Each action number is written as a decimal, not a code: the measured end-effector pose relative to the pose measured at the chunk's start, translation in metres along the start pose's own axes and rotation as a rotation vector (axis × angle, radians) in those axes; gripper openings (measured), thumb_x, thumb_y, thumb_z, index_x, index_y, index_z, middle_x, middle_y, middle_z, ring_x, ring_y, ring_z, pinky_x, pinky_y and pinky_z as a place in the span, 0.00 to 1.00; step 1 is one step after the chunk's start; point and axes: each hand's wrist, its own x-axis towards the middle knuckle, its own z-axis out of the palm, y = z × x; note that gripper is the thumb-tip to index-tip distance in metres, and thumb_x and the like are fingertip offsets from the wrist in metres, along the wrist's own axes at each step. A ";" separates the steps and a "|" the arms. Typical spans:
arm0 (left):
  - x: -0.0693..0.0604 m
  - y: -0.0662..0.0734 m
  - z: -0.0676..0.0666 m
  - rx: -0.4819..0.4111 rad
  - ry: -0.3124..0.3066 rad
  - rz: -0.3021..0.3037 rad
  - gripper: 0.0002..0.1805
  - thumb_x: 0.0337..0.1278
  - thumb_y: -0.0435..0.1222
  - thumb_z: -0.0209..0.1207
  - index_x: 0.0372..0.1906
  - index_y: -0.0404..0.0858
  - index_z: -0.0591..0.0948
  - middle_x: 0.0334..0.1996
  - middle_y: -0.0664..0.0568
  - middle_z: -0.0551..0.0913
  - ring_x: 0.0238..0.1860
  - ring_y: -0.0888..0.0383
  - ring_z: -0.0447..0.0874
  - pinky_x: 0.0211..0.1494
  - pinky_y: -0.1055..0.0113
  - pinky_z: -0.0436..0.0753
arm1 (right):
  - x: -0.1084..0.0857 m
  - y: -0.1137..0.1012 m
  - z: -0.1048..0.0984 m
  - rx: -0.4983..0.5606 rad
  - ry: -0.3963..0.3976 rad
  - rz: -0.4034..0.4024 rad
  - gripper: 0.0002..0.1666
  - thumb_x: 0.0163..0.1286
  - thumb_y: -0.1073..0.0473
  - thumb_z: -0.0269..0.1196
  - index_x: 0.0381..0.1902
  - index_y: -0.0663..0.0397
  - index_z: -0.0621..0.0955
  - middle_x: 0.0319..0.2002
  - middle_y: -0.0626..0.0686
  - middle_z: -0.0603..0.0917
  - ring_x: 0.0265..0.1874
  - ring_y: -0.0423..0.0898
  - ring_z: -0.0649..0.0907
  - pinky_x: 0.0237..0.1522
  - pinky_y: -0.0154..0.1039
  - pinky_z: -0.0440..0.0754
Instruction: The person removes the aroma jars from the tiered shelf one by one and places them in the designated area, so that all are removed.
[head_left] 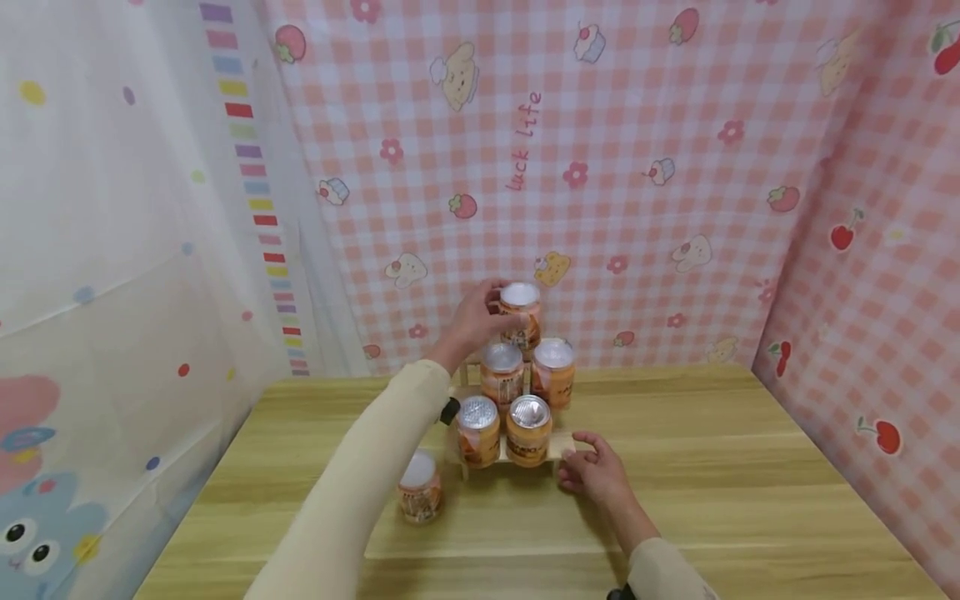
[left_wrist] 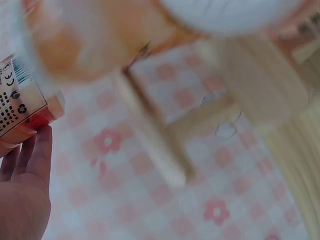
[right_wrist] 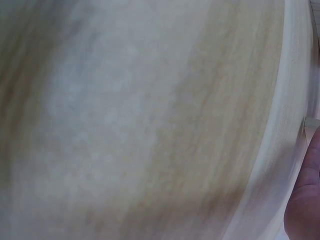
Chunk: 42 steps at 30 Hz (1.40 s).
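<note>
My left hand point(head_left: 476, 325) holds a small orange-labelled can point(head_left: 521, 333) with a pale lid at the top of a stepped wooden stand point(head_left: 561, 440). In the left wrist view, its fingers lie against the can's printed side point(left_wrist: 20, 100). Two similar cans, a left one point(head_left: 502, 379) and a right one point(head_left: 553, 379), stand on the middle step. On the front step are two more, a left can point(head_left: 477, 437) and a right can point(head_left: 528, 437). My right hand point(head_left: 596, 473) grips the right end of the front step, fingers partly hidden.
Another can point(head_left: 420, 492) stands on the wood-grain table point(head_left: 690, 492), front left of the stand. A pink checked cloth point(head_left: 637, 225) hangs behind the table. More printed cloth hangs at the right point(head_left: 862, 325) and a whitish sheet point(head_left: 135, 292) at the left.
</note>
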 end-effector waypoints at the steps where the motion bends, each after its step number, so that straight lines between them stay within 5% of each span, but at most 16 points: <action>1: -0.001 0.004 -0.006 -0.017 0.015 0.012 0.39 0.55 0.39 0.72 0.70 0.41 0.67 0.63 0.45 0.74 0.60 0.51 0.75 0.61 0.56 0.76 | 0.000 0.000 0.000 0.001 -0.002 -0.003 0.23 0.73 0.71 0.57 0.63 0.67 0.65 0.32 0.53 0.83 0.26 0.45 0.84 0.31 0.41 0.85; 6: -0.015 0.018 -0.049 -0.060 0.085 0.059 0.40 0.55 0.40 0.72 0.70 0.39 0.66 0.65 0.43 0.73 0.61 0.49 0.74 0.62 0.55 0.75 | 0.000 -0.001 0.000 -0.007 0.003 -0.008 0.23 0.73 0.71 0.56 0.63 0.68 0.65 0.32 0.53 0.82 0.25 0.45 0.84 0.31 0.41 0.85; 10: -0.045 0.016 -0.095 -0.024 0.125 0.038 0.41 0.56 0.42 0.71 0.71 0.40 0.64 0.67 0.44 0.71 0.62 0.48 0.73 0.63 0.53 0.74 | -0.002 -0.001 0.001 -0.011 -0.009 -0.002 0.24 0.73 0.71 0.56 0.64 0.68 0.64 0.31 0.53 0.82 0.25 0.45 0.84 0.32 0.41 0.86; 14: -0.083 -0.001 -0.134 0.023 0.138 -0.006 0.39 0.58 0.42 0.69 0.70 0.41 0.64 0.66 0.45 0.71 0.62 0.47 0.72 0.53 0.53 0.80 | -0.002 -0.002 0.003 0.001 -0.021 -0.006 0.25 0.73 0.72 0.55 0.64 0.68 0.63 0.30 0.52 0.82 0.25 0.44 0.83 0.33 0.41 0.86; 19: -0.129 -0.041 -0.156 0.065 0.146 -0.066 0.40 0.59 0.40 0.69 0.71 0.36 0.62 0.65 0.40 0.71 0.64 0.44 0.70 0.56 0.52 0.78 | 0.002 -0.005 0.003 -0.008 -0.024 0.000 0.25 0.74 0.71 0.55 0.65 0.67 0.63 0.31 0.51 0.82 0.27 0.43 0.83 0.34 0.40 0.86; 23: -0.167 -0.080 -0.158 0.086 0.159 -0.106 0.41 0.58 0.42 0.70 0.71 0.35 0.63 0.65 0.39 0.71 0.65 0.42 0.69 0.56 0.53 0.78 | 0.001 -0.005 0.003 -0.020 -0.019 0.008 0.25 0.74 0.70 0.56 0.65 0.67 0.63 0.32 0.53 0.82 0.27 0.44 0.84 0.34 0.41 0.86; 29: -0.211 -0.121 -0.142 0.029 0.133 -0.153 0.38 0.55 0.37 0.71 0.68 0.33 0.66 0.62 0.38 0.73 0.63 0.41 0.72 0.52 0.64 0.80 | -0.002 -0.004 0.001 -0.015 -0.012 0.012 0.25 0.73 0.72 0.55 0.65 0.68 0.63 0.31 0.53 0.82 0.26 0.44 0.84 0.33 0.40 0.86; 37: -0.246 -0.149 -0.116 -0.025 0.136 -0.225 0.38 0.49 0.32 0.74 0.65 0.33 0.68 0.61 0.39 0.75 0.62 0.42 0.73 0.53 0.68 0.78 | -0.003 0.000 0.001 -0.012 -0.020 0.012 0.25 0.73 0.71 0.56 0.64 0.68 0.63 0.31 0.52 0.82 0.26 0.44 0.84 0.33 0.40 0.86; 42: -0.252 -0.155 -0.107 -0.074 0.117 -0.188 0.38 0.48 0.29 0.74 0.64 0.29 0.68 0.61 0.36 0.75 0.62 0.39 0.73 0.58 0.64 0.78 | -0.003 0.000 0.001 -0.015 -0.019 0.005 0.25 0.73 0.70 0.57 0.65 0.67 0.63 0.32 0.53 0.82 0.26 0.45 0.84 0.33 0.41 0.86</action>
